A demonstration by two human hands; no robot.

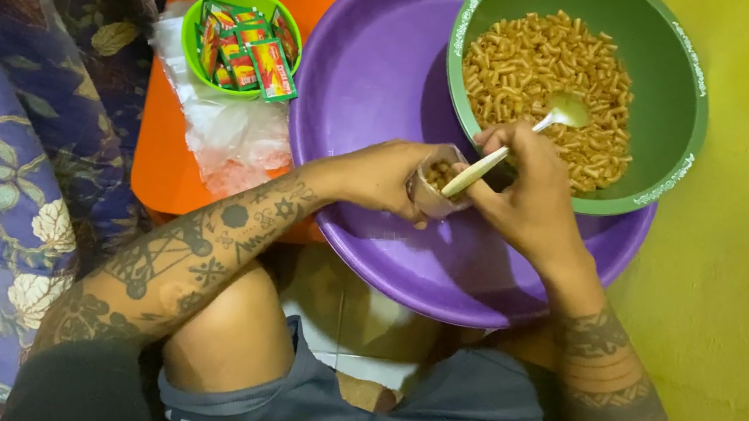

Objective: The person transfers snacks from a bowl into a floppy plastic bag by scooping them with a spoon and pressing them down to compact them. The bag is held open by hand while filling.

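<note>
While hands work, green bowl holds noodles.

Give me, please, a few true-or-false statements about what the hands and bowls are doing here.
1. The right hand holds a spoon. True.
2. The left hand holds a small clear bag. True.
3. The green bowl holds rice. False: small orange-brown snack pieces.
4. The sachets lie in the purple basin. False: in a small green bowl.
</note>
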